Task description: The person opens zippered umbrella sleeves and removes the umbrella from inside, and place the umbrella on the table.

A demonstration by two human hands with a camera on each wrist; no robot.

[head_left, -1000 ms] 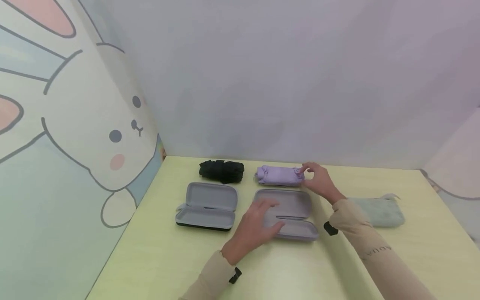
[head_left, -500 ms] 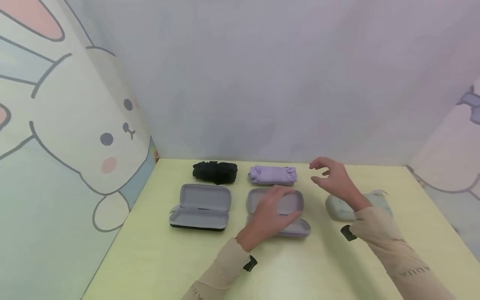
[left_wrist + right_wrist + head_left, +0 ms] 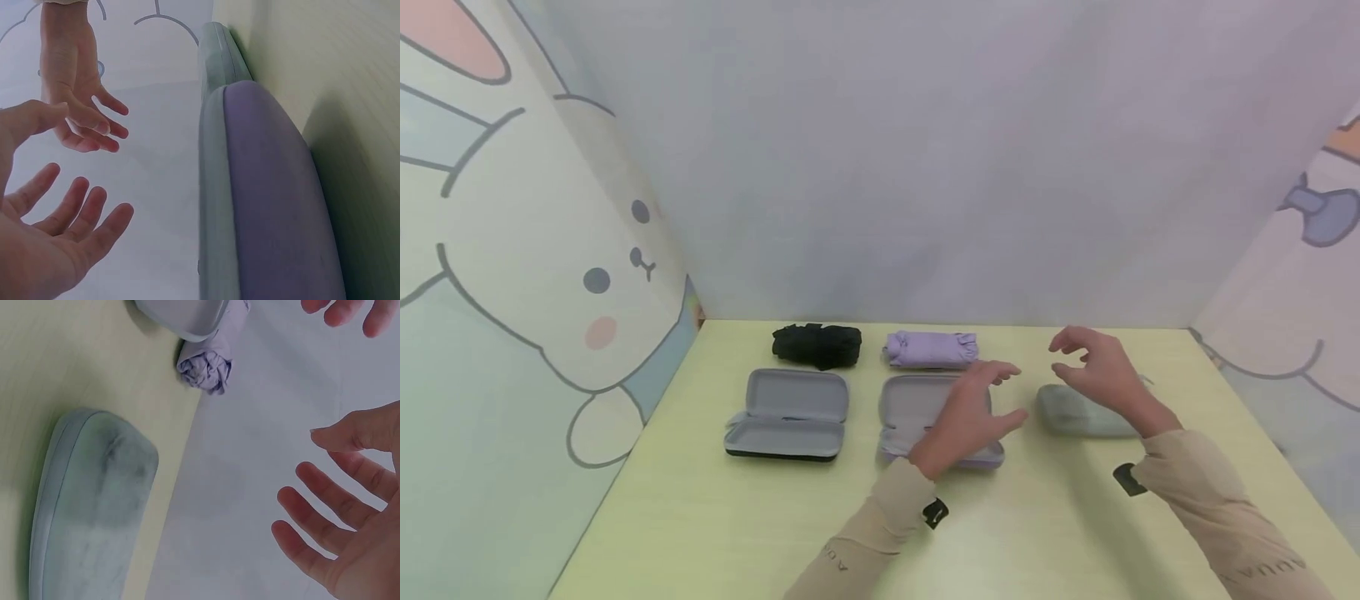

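My left hand (image 3: pixel 966 417) is over the open purple case (image 3: pixel 898 400), fingers spread and holding nothing. In the left wrist view the purple case (image 3: pixel 275 187) lies beside that hand, its outer side toward the camera. My right hand (image 3: pixel 1101 371) hovers at the closed pale green case (image 3: pixel 1067 414), fingers loosely bent around nothing. The right wrist view shows the green case (image 3: pixel 100 487) resting on the table, apart from the fingers. Behind the purple case lies a rolled purple cloth bundle (image 3: pixel 931 349). Part of each case is hidden by the hand above it.
At the left stands another open case (image 3: pixel 797 396) with a grey lining and dark underside. A black rolled bundle (image 3: pixel 817 345) lies behind it. The pale yellow table (image 3: pixel 700 517) ends at a plain back wall (image 3: pixel 925 167), with rabbit-printed panels at the sides.
My right hand has left the purple bundle and moved right to above the green case. The left hand has shifted right across the purple case. The head view has turned slightly right.
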